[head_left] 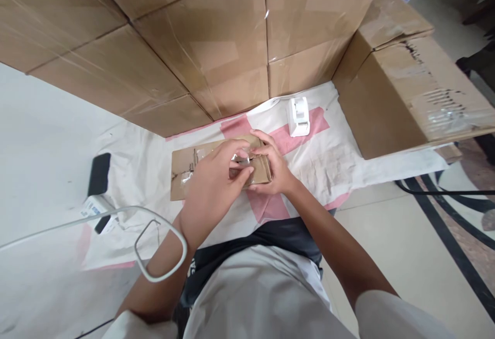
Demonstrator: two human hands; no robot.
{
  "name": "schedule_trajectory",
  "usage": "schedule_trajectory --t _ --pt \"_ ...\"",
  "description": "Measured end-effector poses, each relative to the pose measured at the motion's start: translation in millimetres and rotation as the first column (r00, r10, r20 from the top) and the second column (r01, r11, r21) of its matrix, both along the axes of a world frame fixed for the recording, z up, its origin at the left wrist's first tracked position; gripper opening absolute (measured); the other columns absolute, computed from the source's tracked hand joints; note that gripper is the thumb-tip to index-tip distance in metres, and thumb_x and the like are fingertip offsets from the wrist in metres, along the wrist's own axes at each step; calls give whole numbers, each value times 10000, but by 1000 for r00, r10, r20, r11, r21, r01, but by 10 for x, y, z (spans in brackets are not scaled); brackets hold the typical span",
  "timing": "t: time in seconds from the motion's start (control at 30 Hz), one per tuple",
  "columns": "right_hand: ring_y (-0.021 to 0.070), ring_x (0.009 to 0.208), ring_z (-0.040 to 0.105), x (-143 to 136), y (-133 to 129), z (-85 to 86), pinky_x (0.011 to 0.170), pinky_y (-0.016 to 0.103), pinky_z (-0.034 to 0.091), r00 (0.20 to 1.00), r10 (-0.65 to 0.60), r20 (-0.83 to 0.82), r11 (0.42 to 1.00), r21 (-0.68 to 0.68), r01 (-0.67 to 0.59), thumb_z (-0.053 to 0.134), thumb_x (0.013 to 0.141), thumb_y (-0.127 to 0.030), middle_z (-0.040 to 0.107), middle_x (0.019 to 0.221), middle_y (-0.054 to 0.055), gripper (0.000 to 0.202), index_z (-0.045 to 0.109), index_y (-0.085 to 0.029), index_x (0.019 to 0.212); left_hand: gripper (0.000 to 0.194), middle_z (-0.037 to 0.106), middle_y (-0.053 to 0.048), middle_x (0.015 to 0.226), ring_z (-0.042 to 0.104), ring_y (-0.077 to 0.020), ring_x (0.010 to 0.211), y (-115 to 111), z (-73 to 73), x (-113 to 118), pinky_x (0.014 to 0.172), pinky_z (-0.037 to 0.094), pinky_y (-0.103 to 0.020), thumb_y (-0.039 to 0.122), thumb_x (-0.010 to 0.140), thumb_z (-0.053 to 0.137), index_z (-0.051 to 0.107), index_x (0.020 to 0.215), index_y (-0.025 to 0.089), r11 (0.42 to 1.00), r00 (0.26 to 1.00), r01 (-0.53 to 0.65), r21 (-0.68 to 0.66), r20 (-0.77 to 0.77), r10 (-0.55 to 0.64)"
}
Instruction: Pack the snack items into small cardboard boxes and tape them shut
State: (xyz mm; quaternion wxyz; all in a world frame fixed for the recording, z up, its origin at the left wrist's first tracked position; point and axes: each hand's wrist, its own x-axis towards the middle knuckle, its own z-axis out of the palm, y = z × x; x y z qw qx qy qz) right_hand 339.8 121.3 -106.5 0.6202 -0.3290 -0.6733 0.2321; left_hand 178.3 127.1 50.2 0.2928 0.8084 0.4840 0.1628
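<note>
A small flat brown cardboard box (180,166) lies on the white cloth in front of me, with pieces of clear tape on its top. My left hand (216,176) reaches over the box, its thumb and fingers curled around a glossy strip of clear tape (243,159) near the right end. Around that right end my right hand (276,168) is wrapped, fingers on the far side and thumb low on the near side. Part of the box top is hidden under my left hand. Beyond my right hand stands a white tape dispenser (299,117).
Large taped cardboard cartons (216,45) are stacked like a wall behind the cloth (317,174). On the right stands an open-sided carton (386,101). A black phone-like object (99,174) and a small white box (96,210) lie left. A white cable (158,214) loops over my left forearm.
</note>
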Motion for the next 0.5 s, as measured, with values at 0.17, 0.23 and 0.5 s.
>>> schedule_trajectory --t 0.17,0.23,0.5 --pt "388 1481 374 -4 1 -23 1192 637 336 1000 -12 17 1000 -24 13 822 658 -702 367 1583 103 772 488 -318 1239 331 684 -12 1225 722 -164 827 -48 -88 -16 701 502 -278 214 925 640 605 1245 288 977 988 90 195 -138 -64" --pt "394 1479 374 -6 11 -24 1188 648 334 1000 -17 18 999 -39 17 819 646 -718 379 1574 102 786 490 -319 1237 301 681 -20 1200 717 -169 826 -80 -128 -31 653 469 -272 234 954 611 603 1249 290 957 979 124 262 -188 -75" --pt "409 1488 359 -29 56 -34 1201 671 305 1000 -22 22 998 -66 23 821 607 -762 380 1578 93 823 493 -323 1221 319 665 -17 1156 697 -163 826 -101 -151 -49 736 493 -278 200 949 615 590 1257 278 947 987 111 301 -148 -68"
